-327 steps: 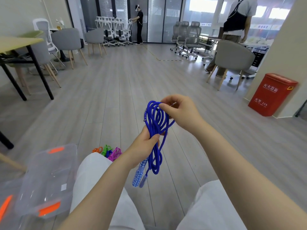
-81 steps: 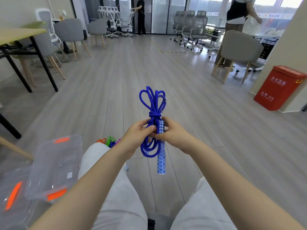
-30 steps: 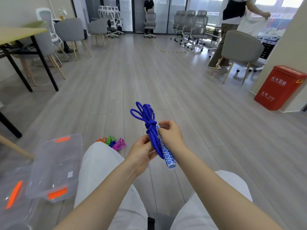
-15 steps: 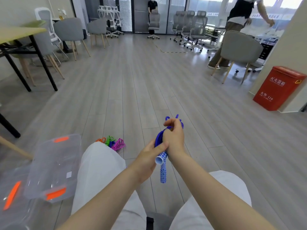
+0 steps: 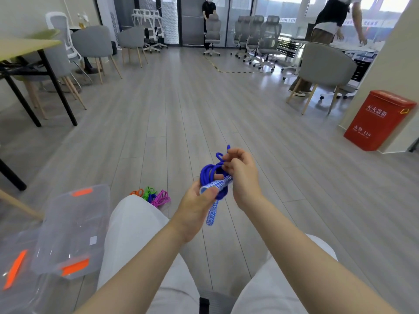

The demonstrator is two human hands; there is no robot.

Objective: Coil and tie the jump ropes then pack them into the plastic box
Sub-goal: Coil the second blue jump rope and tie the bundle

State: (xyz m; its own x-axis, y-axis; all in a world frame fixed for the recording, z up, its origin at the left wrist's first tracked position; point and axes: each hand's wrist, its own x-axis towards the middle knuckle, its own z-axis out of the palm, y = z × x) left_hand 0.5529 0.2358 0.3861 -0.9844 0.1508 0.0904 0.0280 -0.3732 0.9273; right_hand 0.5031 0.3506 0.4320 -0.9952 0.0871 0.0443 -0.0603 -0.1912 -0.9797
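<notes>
A coiled blue jump rope [image 5: 209, 172] is held in mid-air above the knees of a seated person, between both hands and over a grey plank floor [image 5: 181, 114]. Its loops are pinched at the top by the curled fingers of the right hand [image 5: 241, 175], while one patterned blue-and-white handle [image 5: 216, 185] is gripped by the thumb and curled fingers of the left hand [image 5: 196, 206]; a second patterned handle [image 5: 212, 214] is seen hanging below the bundle. A small heap of orange, green and pink ropes [image 5: 150, 196] is seen on the floor just beyond the left knee. A clear plastic box [image 5: 72, 227] with orange clasps is placed low at the left, beside the left leg, with what looks like its lid [image 5: 15, 266] nearer the corner. A red bin [image 5: 379, 120] is stood against a pillar at the right. Grey chairs [image 5: 324, 69] and a table [image 5: 25, 45] are ranged around the room, where two other people are seen at the far end.
</notes>
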